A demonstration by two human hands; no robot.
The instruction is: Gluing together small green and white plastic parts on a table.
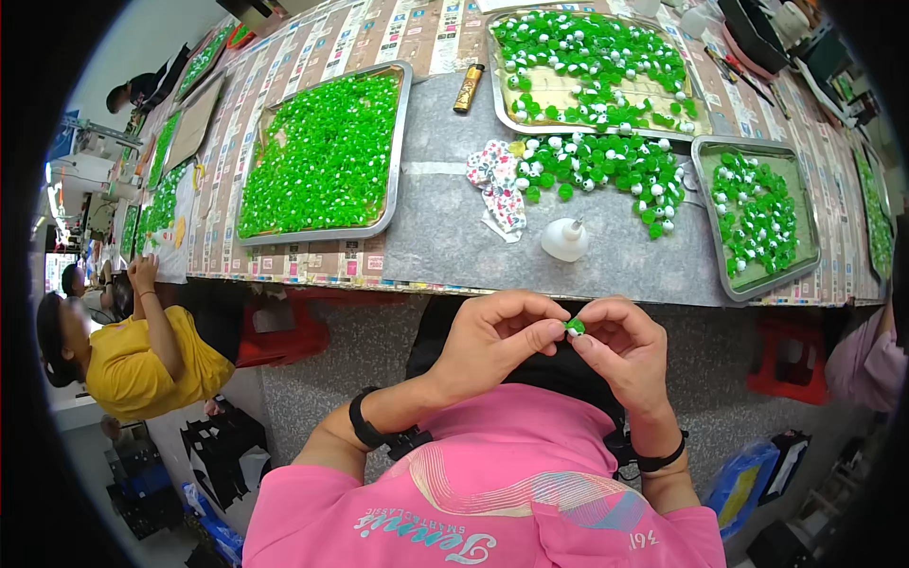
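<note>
– Patterned paper (312, 36) covers the long tabletop before you, with a grey sheet (440, 251) spread over its middle, right up to the near edge. What do your hands have?

– One green-and-white piece (574, 328), held clear of the tabletop, just on your side of the near edge. Your left hand (492, 336) is nearly closed, thumb and forefinger tips pinched at the piece's left side. Your right hand (623, 348) has its fingers curled in, thumb and forefinger gripping the right side.

– And close to that near edge?

– Your white bottle (564, 242) stands there, narrow tip upward. Just beyond it you have a loose pile (611, 163) of green and white pieces, with a floral cloth (500, 185) at its left.

– Which trays are around you?

– Left of the grey sheet, a large tray (401, 123) full of green pieces, its near rim not far from the tabletop's near edge. Toward the far edge, a second tray (554, 93), partly bare, its near rim behind your pile. On your right, a smaller tray (803, 194), one corner close to the near edge.

– Anyone near you?

– Someone in a yellow shirt (156, 369), seated at your left along the near edge.
</note>
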